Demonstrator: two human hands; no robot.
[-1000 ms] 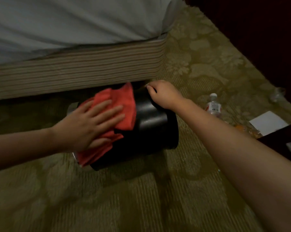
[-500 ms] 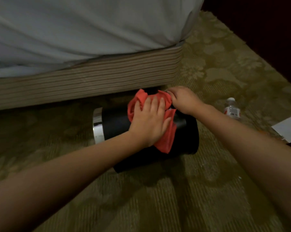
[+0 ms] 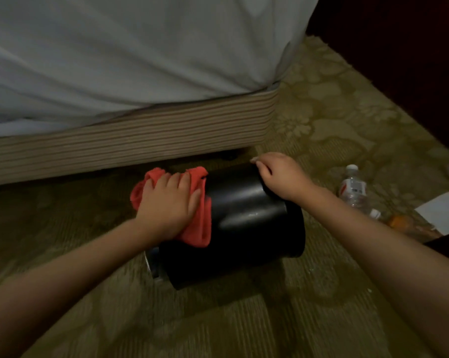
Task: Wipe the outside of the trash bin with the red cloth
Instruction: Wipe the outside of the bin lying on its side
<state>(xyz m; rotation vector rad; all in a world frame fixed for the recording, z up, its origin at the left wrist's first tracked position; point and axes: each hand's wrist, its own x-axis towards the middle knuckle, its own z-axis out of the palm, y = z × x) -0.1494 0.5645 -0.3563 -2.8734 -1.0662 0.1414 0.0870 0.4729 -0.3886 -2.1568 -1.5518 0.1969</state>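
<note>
**Bin on its side, cloth pressed flat on its wall**

Left forearm enters from 8 o'clock, right forearm from 4 o'clock; both reach forward over the carpet [image 3: 244, 326].

Trash bin [image 3: 246, 228]: black, lying on its side on the carpet just toward 6 o'clock of centre. Its metal-rimmed end points to 8 o'clock, the other end to 3 o'clock.

Red cloth [image 3: 201, 223]: draped over the upper wall of the bin at the 9 o'clock end, bunched along its far edge.

Left hand [image 3: 169, 205]: palm down on the cloth, fingers straight and together, pointing to 12 o'clock. It presses flat and does not grasp.

Right hand [image 3: 280, 177]: on top of the bin at its 2 o'clock end, wrist raised, fingers bent over the far edge, holding the bin.

Plastic bottle [image 3: 353, 189]: on the carpet at 3 o'clock, apart from the bin. A white sheet of paper [image 3: 442, 213] lies beyond it at the frame edge.

Bed [image 3: 130, 140]: striped base runs from 9 to 1 o'clock behind the bin, white bedding hanging over it.
</note>
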